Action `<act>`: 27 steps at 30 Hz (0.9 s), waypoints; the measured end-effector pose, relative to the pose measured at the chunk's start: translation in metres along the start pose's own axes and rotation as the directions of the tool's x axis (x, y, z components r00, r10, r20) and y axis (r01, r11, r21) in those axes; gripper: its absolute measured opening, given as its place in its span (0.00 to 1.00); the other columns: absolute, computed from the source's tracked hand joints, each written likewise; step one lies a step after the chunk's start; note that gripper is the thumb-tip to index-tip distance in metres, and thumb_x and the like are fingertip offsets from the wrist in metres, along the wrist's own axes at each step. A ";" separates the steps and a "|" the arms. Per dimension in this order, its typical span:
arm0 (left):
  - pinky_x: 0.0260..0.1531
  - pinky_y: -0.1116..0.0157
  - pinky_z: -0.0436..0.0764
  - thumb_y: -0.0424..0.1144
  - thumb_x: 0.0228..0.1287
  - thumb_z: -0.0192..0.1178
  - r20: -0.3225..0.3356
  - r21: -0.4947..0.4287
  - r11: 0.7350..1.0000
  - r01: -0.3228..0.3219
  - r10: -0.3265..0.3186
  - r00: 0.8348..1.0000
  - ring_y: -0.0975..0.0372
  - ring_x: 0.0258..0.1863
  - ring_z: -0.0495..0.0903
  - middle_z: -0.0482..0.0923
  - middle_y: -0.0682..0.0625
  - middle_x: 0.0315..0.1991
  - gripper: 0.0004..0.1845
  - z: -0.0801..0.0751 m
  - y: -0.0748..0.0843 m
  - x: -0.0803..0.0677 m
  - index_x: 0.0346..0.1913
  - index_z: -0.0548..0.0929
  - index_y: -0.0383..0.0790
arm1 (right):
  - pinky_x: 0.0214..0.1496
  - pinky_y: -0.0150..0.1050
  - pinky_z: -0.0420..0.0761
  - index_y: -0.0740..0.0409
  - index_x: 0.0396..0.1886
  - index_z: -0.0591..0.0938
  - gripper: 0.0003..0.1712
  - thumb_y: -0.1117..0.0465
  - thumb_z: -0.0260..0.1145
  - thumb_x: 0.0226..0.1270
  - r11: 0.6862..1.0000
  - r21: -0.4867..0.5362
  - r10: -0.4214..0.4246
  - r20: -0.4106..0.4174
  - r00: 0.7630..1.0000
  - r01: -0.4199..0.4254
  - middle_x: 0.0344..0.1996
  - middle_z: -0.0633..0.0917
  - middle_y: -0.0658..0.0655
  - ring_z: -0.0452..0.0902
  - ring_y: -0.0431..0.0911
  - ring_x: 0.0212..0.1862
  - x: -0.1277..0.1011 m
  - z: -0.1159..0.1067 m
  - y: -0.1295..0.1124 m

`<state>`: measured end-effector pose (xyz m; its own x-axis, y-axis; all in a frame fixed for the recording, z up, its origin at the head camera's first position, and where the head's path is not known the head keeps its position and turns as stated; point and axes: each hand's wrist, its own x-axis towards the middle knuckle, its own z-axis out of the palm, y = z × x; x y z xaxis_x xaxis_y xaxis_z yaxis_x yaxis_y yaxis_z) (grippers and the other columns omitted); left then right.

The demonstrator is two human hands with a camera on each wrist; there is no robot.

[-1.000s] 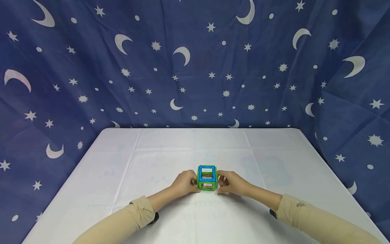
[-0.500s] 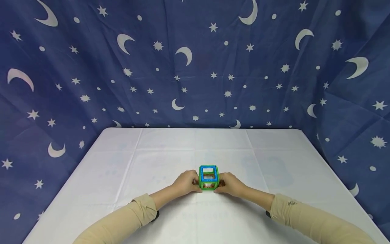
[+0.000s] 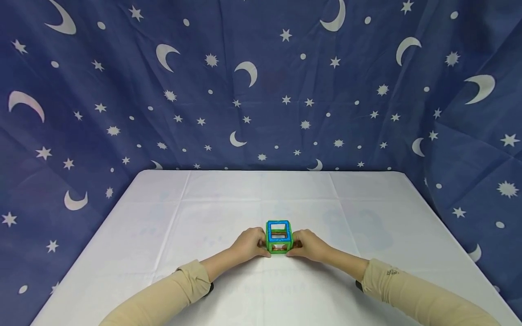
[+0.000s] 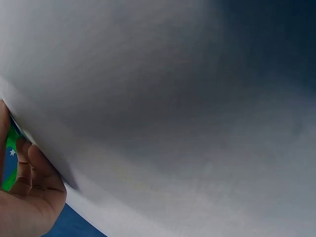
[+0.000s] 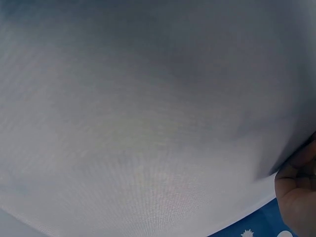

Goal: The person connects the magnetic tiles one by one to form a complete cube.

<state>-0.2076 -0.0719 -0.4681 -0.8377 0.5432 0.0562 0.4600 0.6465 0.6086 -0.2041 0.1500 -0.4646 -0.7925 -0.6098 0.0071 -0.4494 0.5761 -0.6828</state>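
A small open-framed cube of magnetic tiles stands on the white tablecloth in the head view. Its top frame is blue, the sides are green, and something reddish shows low inside. My left hand holds the cube's left side, thumb near the lower front corner. On the opposite side my right hand grips it likewise, its far fingers partly hidden. A green tile edge shows between thumb and curled fingers in the left wrist view. At the right wrist view's edge only part of the right hand appears, without the cube.
White cloth covers the table, with fold creases across it. A blue curtain with moons and stars hangs behind and along both sides. Beige sleeves cover both forearms, and a dark band shows under each cuff.
My right hand has come left from just beside the cube and now holds its right side. The left hand and the cube look nearly unmoved; the head view has shifted slightly.
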 end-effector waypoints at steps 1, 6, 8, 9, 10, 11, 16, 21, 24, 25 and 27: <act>0.23 0.73 0.68 0.35 0.42 0.75 -0.002 0.001 1.000 -0.002 0.002 1.000 0.68 0.22 0.67 0.76 0.52 0.25 0.08 0.000 0.000 0.000 0.23 0.85 0.37 | 0.23 0.25 0.70 0.64 0.30 0.84 0.07 0.64 0.72 0.53 1.000 0.000 -0.001 -0.006 1.000 0.001 0.20 0.81 0.49 0.65 0.32 0.22 0.000 0.000 0.000; 0.22 0.73 0.68 0.35 0.43 0.75 0.001 0.002 1.000 0.008 -0.008 1.000 0.68 0.21 0.67 0.76 0.52 0.24 0.08 -0.002 0.001 0.000 0.21 0.84 0.37 | 0.22 0.25 0.68 0.64 0.26 0.85 0.07 0.63 0.74 0.51 1.000 0.014 0.001 -0.018 1.000 -0.001 0.18 0.81 0.49 0.64 0.31 0.21 0.002 0.000 0.002; 0.22 0.73 0.68 0.35 0.42 0.75 0.002 0.001 1.000 0.014 -0.014 1.000 0.68 0.21 0.67 0.76 0.52 0.24 0.08 -0.002 0.001 -0.001 0.21 0.84 0.37 | 0.22 0.25 0.67 0.64 0.26 0.85 0.07 0.63 0.73 0.51 1.000 0.031 0.001 -0.004 1.000 -0.001 0.17 0.81 0.49 0.63 0.31 0.20 0.002 0.000 0.002; 0.22 0.73 0.68 0.35 0.42 0.75 0.004 -0.001 1.000 0.017 -0.017 1.000 0.68 0.21 0.67 0.76 0.52 0.24 0.08 -0.002 0.001 -0.001 0.21 0.84 0.37 | 0.21 0.25 0.67 0.64 0.26 0.85 0.07 0.63 0.73 0.52 0.999 0.045 0.002 0.005 1.000 -0.002 0.17 0.81 0.50 0.63 0.31 0.20 0.001 -0.001 0.001; 0.22 0.73 0.68 0.35 0.42 0.75 0.005 -0.002 1.000 0.017 -0.017 1.000 0.68 0.21 0.67 0.76 0.52 0.23 0.09 -0.002 0.001 -0.001 0.21 0.84 0.37 | 0.21 0.25 0.66 0.64 0.26 0.86 0.07 0.63 0.73 0.52 0.998 0.057 0.000 0.014 1.000 -0.001 0.16 0.81 0.51 0.63 0.31 0.19 0.001 -0.001 0.001; 0.22 0.73 0.68 0.34 0.42 0.75 0.007 -0.006 1.000 0.018 -0.018 1.000 0.68 0.21 0.67 0.76 0.52 0.24 0.08 -0.002 0.001 -0.002 0.21 0.84 0.36 | 0.21 0.25 0.67 0.64 0.26 0.86 0.07 0.63 0.72 0.53 0.997 0.076 -0.001 0.023 1.000 0.000 0.16 0.82 0.52 0.64 0.31 0.19 0.000 -0.002 0.001; 0.22 0.73 0.68 0.34 0.42 0.75 0.016 -0.007 0.999 0.036 -0.036 0.999 0.69 0.22 0.67 0.76 0.52 0.24 0.08 -0.002 0.003 -0.005 0.23 0.86 0.36 | 0.21 0.26 0.73 0.64 0.29 0.85 0.04 0.66 0.70 0.56 0.988 0.153 -0.017 0.051 0.999 0.009 0.20 0.85 0.57 0.71 0.34 0.19 -0.003 -0.006 0.002; 0.22 0.73 0.68 0.34 0.42 0.75 0.016 0.011 0.998 0.058 -0.059 0.998 0.68 0.21 0.66 0.75 0.53 0.23 0.08 -0.003 0.005 -0.008 0.25 0.87 0.35 | 0.26 0.28 0.77 0.63 0.27 0.84 0.03 0.66 0.69 0.57 0.988 0.154 -0.029 0.034 0.999 0.024 0.24 0.86 0.56 0.74 0.34 0.23 -0.004 -0.006 0.002; 0.22 0.73 0.66 0.34 0.43 0.75 0.023 0.018 0.999 0.052 -0.052 0.998 0.68 0.21 0.65 0.74 0.54 0.23 0.08 -0.002 0.007 -0.008 0.26 0.87 0.35 | 0.25 0.28 0.77 0.63 0.26 0.83 0.04 0.66 0.69 0.57 0.990 0.142 -0.029 0.024 0.999 0.026 0.23 0.86 0.55 0.74 0.33 0.23 -0.006 -0.005 0.002; 0.22 0.73 0.66 0.34 0.43 0.75 0.026 0.020 0.999 0.050 -0.050 0.998 0.69 0.21 0.65 0.73 0.55 0.23 0.08 -0.002 0.007 -0.008 0.27 0.87 0.35 | 0.25 0.28 0.77 0.63 0.25 0.83 0.04 0.66 0.69 0.57 0.990 0.138 -0.032 0.021 0.999 0.028 0.23 0.86 0.55 0.74 0.33 0.23 -0.006 -0.005 0.002; 0.21 0.73 0.66 0.35 0.43 0.75 0.029 0.027 0.999 0.046 -0.047 0.998 0.69 0.21 0.65 0.73 0.55 0.22 0.08 -0.001 0.008 -0.008 0.26 0.87 0.36 | 0.25 0.28 0.77 0.63 0.25 0.83 0.04 0.67 0.69 0.57 0.991 0.135 -0.027 0.018 0.999 0.024 0.23 0.86 0.55 0.74 0.33 0.23 -0.007 -0.005 0.002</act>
<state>-0.1976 -0.0720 -0.4626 -0.8498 0.5271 0.0047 0.4284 0.6853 0.5890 -0.2015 0.1587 -0.4626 -0.7727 -0.6346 0.0126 -0.4088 0.4824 -0.7747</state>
